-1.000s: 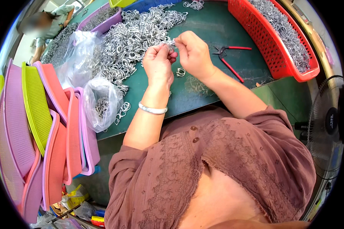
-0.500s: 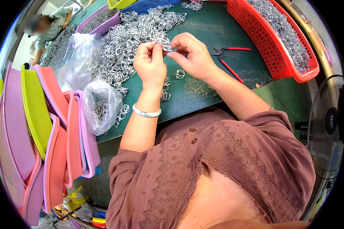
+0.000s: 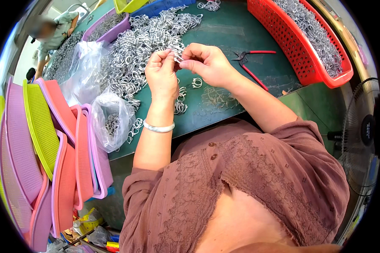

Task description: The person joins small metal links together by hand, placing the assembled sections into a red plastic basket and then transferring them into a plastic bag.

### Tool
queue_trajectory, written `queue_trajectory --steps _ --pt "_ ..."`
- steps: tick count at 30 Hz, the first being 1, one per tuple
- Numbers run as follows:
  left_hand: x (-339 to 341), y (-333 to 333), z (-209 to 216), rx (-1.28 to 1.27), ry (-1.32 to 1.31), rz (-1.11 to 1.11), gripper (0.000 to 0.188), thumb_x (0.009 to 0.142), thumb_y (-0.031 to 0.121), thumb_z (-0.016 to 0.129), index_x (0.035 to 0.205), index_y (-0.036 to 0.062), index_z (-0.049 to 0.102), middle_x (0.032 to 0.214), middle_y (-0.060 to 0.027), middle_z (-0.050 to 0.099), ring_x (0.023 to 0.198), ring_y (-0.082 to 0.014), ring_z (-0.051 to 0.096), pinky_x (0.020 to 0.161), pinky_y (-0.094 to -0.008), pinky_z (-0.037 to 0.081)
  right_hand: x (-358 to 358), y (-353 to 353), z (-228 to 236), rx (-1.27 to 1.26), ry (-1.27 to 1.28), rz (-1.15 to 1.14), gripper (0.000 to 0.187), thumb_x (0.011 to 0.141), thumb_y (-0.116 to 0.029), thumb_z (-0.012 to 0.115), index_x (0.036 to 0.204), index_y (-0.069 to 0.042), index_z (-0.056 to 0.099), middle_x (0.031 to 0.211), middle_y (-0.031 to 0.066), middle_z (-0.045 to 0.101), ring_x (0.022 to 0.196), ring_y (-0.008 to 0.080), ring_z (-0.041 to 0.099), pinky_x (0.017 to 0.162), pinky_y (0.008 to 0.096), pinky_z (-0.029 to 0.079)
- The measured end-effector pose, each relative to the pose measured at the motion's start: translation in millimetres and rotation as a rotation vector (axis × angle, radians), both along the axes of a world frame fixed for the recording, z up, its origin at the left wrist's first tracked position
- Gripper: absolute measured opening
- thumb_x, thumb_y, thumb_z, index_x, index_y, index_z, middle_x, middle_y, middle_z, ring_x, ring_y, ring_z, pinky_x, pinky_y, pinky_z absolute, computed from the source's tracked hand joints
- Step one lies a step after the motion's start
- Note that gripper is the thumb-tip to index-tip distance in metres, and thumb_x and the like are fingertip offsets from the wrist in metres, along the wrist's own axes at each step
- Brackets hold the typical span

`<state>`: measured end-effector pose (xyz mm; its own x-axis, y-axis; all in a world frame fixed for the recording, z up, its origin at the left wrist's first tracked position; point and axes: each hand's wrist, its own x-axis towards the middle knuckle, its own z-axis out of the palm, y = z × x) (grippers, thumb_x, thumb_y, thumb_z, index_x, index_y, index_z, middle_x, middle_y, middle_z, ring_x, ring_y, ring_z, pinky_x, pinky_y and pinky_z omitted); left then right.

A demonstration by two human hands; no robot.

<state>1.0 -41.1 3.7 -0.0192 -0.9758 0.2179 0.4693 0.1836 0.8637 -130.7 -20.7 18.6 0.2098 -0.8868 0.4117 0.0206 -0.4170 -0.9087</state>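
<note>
Between my fingertips is a small silver metal ring [image 3: 178, 59]. My left hand [image 3: 161, 78] pinches it from one side, my right hand [image 3: 207, 65] from the other; its exact shape is partly hidden by the fingers. Just beyond them spreads a large heap of silver rings [image 3: 135, 50] on the green table [image 3: 219, 38]. One loose ring [image 3: 196, 82] lies below my right hand, and a short row of rings [image 3: 180, 102] sits beside my left wrist. Red-handled pliers [image 3: 254, 76] rest with handles spread to the right.
A red perforated basket [image 3: 278, 42] full of rings stands at right. Clear plastic bags [image 3: 109, 120] and a purple basket [image 3: 122, 27] hold more rings at left. Stacked colored baskets [image 3: 65, 185] fill the near left; a fan [image 3: 359, 135] stands right. Another person [image 3: 57, 33] is at far left.
Both hands have shifted slightly, and the ring between them is turned so more of it shows. The view has moved a little; the things on the table lie as before.
</note>
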Motion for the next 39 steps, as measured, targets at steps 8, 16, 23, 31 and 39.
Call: queue_trajectory --steps 8,16,23,31,39 --pt "53 -29 -26 0.247 0.126 0.108 0.002 0.080 0.000 0.049 0.082 0.0011 0.048 0.067 -0.0068 0.052 0.054 -0.0142 0.050 0.052 -0.0268 0.046 -7 16 14 -0.243 0.057 0.081 0.009 0.075 -0.003 0.060 0.074 -0.001 0.051 0.065 0.0000 0.050 0.061 0.0069 0.044 0.057 0.0217 0.039" --pt "49 -9 -12 0.146 0.015 0.026 0.006 0.080 0.000 0.052 0.082 0.0051 0.051 0.071 -0.0050 0.055 0.059 -0.0136 0.055 0.056 -0.0253 0.049 -53 -45 -16 -0.160 0.991 -0.191 0.014 0.073 -0.015 0.062 0.080 -0.005 0.056 0.076 0.0084 0.058 0.072 0.0244 0.056 0.065 0.0349 0.044" --pt "34 12 -3 0.065 -0.050 -0.051 0.010 0.082 0.001 0.052 0.091 -0.0005 0.055 0.077 -0.0061 0.058 0.064 -0.0129 0.057 0.059 -0.0247 0.049 -55 -43 -9 -0.209 1.254 -0.175 0.014 0.074 -0.017 0.059 0.082 -0.007 0.062 0.086 0.0114 0.058 0.084 0.0297 0.054 0.074 0.0373 0.044" --pt "19 24 9 -0.003 -0.249 -0.126 0.010 0.083 0.003 0.052 0.091 -0.0021 0.057 0.080 -0.0061 0.061 0.064 -0.0113 0.057 0.058 -0.0215 0.047 -27 -28 24 0.174 0.284 0.282 0.022 0.083 -0.020 0.053 0.094 -0.002 0.060 0.076 0.0011 0.059 0.067 0.0089 0.052 0.059 0.0238 0.044" --pt "22 24 10 0.079 -0.309 -0.158 0.008 0.083 0.004 0.052 0.088 -0.0003 0.055 0.079 -0.0064 0.060 0.064 -0.0137 0.057 0.059 -0.0239 0.047 -26 -22 24 0.030 0.345 0.246 0.018 0.082 -0.012 0.054 0.095 -0.001 0.059 0.073 0.0010 0.058 0.065 0.0062 0.051 0.060 0.0211 0.043"
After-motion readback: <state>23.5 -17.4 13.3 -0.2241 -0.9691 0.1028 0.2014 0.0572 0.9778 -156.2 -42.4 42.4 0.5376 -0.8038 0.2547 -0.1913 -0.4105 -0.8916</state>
